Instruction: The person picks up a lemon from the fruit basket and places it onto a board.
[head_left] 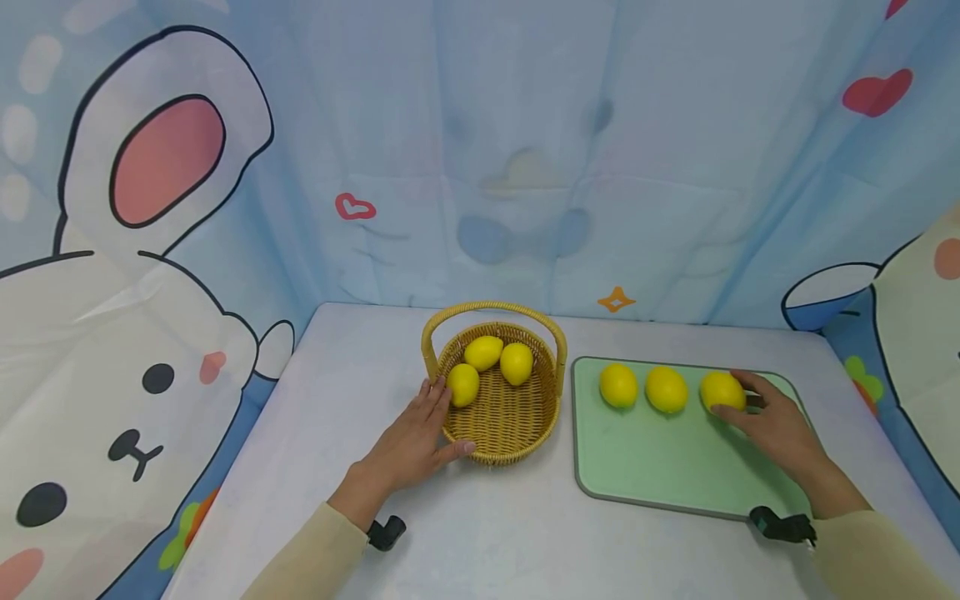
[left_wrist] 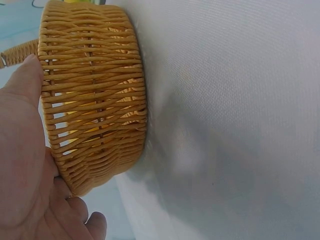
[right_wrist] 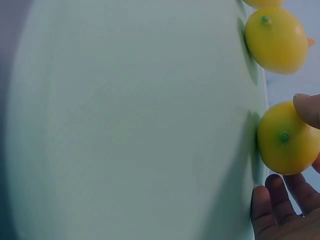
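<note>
R-hand lemon [head_left: 722, 392] = rightmost of 3 in a row along far part of green board [head_left: 652, 467]; can't tell if it's lifted off the surface. R hand [head_left: 780, 427] has it from the right: thumb & index pinch its sides, other fingers bent loosely below, nr the board (R wrist view). Middle lemon [head_left: 667, 389] sits just to its left, apart; left lemon [head_left: 618, 386] next along, also apart.

Wicker basket [head_left: 508, 421] stands upright L of the board, w/ a small gap btwn. Arched handle [head_left: 497, 307] is up. 3 more lemons inside: upper lemon [head_left: 483, 353] & right-hand lemon [head_left: 517, 364] side by side toward the back, lower lemon [head_left: 462, 384] by the L wall. L hand [head_left: 416, 437] rests on basket's L side: fingers fairly straight & close tog. at rim nr handle base, thumb spread away to the near rim.

Both on white table [head_left: 517, 533]. Black wrist devices [head_left: 387, 533] by both cuffs, beige sleeves [head_left: 315, 554]. Behind: lt. blue curtain [head_left: 660, 125] w/ hearts, big cartoon bunny [head_left: 90, 350] on L.
</note>
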